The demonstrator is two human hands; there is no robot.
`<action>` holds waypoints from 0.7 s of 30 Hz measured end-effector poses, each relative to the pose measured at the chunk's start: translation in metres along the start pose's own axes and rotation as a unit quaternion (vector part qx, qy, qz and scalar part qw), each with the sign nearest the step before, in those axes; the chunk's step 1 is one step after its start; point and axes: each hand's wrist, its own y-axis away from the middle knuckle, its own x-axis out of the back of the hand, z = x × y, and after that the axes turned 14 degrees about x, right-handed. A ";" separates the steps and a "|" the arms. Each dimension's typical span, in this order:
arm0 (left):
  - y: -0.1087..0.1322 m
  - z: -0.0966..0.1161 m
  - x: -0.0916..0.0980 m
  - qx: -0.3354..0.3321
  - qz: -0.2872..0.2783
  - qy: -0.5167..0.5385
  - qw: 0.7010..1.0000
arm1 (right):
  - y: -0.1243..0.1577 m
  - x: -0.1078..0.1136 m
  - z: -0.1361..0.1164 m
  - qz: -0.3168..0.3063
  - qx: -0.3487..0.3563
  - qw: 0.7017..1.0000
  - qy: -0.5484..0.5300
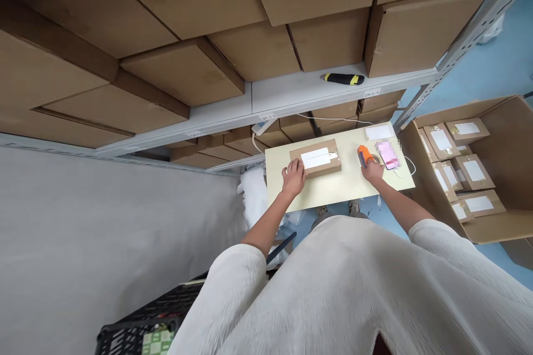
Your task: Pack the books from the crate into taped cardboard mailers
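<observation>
Carton of brown cardboard, oblong and closed (316,145), with a white paper label (315,158) on top, lies left of centre on a pale yellow rectangular table (328,191). Short piece of shiny tape at the label's right end.

Left hand (293,176): on the carton's near left corner, fingers bent over the edge; cannot tell if the thumb clamps it. Right hand (373,171): well to the carton's right, closed on the near end of an orange hand-held tape dispenser (365,154). Hands well apart, carton partly between them.

Just right of the dispenser, a phone with a pink screen (387,155), partly pixelated; beyond it, a flat white rectangular sheet (378,132) at the table's far right corner.

Right of the table, a large open cardboard box (510,169) holding small labelled brown cartons (473,171). Far side, a grey metal shelf (291,94) packed with brown boxes (258,50); a black-and-yellow cutter (343,79) lies along its edge. Near left, a black plastic crate (120,338).
</observation>
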 end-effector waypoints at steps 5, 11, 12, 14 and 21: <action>-0.005 -0.002 0.005 -0.003 -0.011 -0.009 1.000 | 0.001 0.006 0.001 0.002 0.009 1.000 0.007; -0.013 -0.010 0.006 -0.021 -0.002 -0.005 1.000 | 0.007 0.037 -0.004 0.012 0.009 1.000 0.005; -0.014 -0.011 0.006 -0.025 0.001 -0.010 1.000 | 0.006 0.045 -0.004 0.015 0.011 1.000 -0.006; -0.018 -0.015 0.006 -0.038 0.005 -0.023 0.999 | 0.004 0.066 -0.005 0.022 0.020 0.998 -0.046; -0.028 -0.023 0.005 -0.061 0.010 -0.022 0.998 | -0.016 0.139 -0.042 0.010 0.209 0.934 -0.288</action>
